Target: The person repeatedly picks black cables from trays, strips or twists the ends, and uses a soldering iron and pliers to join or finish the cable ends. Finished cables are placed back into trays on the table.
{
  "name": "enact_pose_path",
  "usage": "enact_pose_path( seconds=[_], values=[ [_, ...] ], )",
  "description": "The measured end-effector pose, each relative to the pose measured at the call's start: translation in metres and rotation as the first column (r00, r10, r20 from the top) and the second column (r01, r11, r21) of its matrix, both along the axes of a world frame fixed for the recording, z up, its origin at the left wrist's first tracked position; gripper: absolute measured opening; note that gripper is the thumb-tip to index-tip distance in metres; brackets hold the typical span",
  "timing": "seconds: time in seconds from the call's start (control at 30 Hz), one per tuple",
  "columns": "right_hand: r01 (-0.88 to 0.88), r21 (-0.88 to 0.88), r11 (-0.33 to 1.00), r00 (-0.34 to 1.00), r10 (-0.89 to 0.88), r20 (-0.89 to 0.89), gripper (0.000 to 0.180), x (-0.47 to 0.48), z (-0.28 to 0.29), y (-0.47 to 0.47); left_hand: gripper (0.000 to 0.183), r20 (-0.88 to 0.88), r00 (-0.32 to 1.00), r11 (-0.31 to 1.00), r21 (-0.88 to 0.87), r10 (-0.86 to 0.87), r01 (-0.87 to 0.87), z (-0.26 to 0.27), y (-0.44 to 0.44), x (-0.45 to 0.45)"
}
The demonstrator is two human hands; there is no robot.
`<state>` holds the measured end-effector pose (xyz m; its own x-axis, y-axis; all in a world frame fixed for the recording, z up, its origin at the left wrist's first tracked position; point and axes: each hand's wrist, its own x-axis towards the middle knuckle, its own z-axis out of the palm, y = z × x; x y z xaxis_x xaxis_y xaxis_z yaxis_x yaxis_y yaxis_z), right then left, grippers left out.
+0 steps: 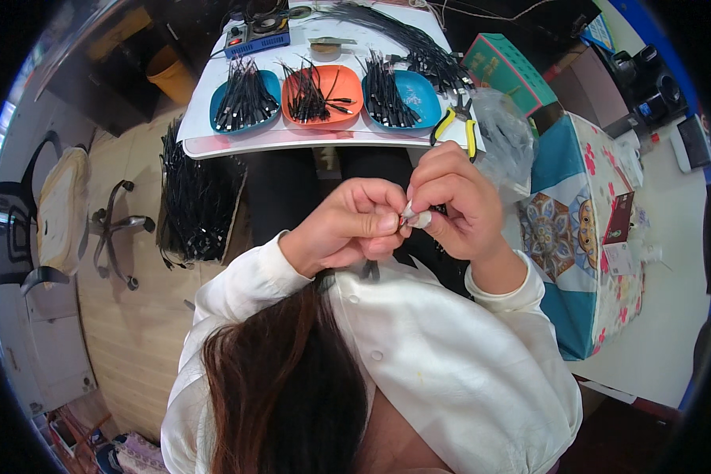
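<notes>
My left hand (pixel 361 222) and my right hand (pixel 459 204) meet above my lap, in front of the white table (pixel 332 142). The fingers of my left hand pinch a small piece with a bit of red, probably a wire end; a short black cable part (pixel 371 271) hangs below that hand. White wrapping covers fingertips of my right hand, which close on the same spot. On the table, black USB cables fill a left blue tray (pixel 272 80), an orange tray (pixel 349 80) and a right blue tray (pixel 429 89). Yellow-handled pliers (pixel 471 133) lie at the right corner.
A blue powered device (pixel 258 42) and a tape roll (pixel 326 52) sit behind the trays. More black cables (pixel 391 29) lie at the back right. A box of cables (pixel 198 207) stands on the floor at left. Right are a plastic bag (pixel 503 130) and a green box (pixel 506 74).
</notes>
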<state>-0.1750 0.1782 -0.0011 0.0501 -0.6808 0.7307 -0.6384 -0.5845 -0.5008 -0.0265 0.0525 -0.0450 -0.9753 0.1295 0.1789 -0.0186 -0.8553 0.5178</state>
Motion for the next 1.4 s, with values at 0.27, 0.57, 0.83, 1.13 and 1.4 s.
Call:
enact_pose_path(
  seconds=[0.27, 0.57, 0.83, 1.13, 1.4],
  values=[
    [0.193, -0.030, 0.981, 0.950, -0.179, 0.256, 0.017, 0.027, -0.027, 0.008, 0.011, -0.378, 0.823, 0.399, -0.738, 0.423, -0.544, 0.027, -0.002, 0.015],
    [0.024, 0.002, 1.000, 0.959, -0.024, 0.283, 0.035, 0.011, -0.025, 0.004, 0.010, -0.230, 0.866, 0.600, -0.642, 0.443, -0.478, 0.029, -0.010, 0.018],
    [0.130, -0.110, 0.985, 0.991, -0.125, 0.049, 0.023, 0.013, -0.017, 0.000, 0.011, -0.252, 0.860, 0.524, -0.705, 0.444, -0.478, 0.028, -0.015, 0.018],
    [0.150, -0.076, 0.986, 0.986, -0.144, 0.081, 0.020, 0.007, -0.023, -0.017, 0.011, -0.150, 0.884, 0.568, -0.716, 0.442, -0.405, 0.031, -0.027, 0.010],
    [0.181, -0.011, 0.984, 0.952, -0.172, 0.252, 0.022, -0.030, -0.014, -0.059, 0.013, 0.089, 0.892, 0.648, -0.719, 0.443, -0.250, 0.073, -0.074, -0.025]
  ],
)
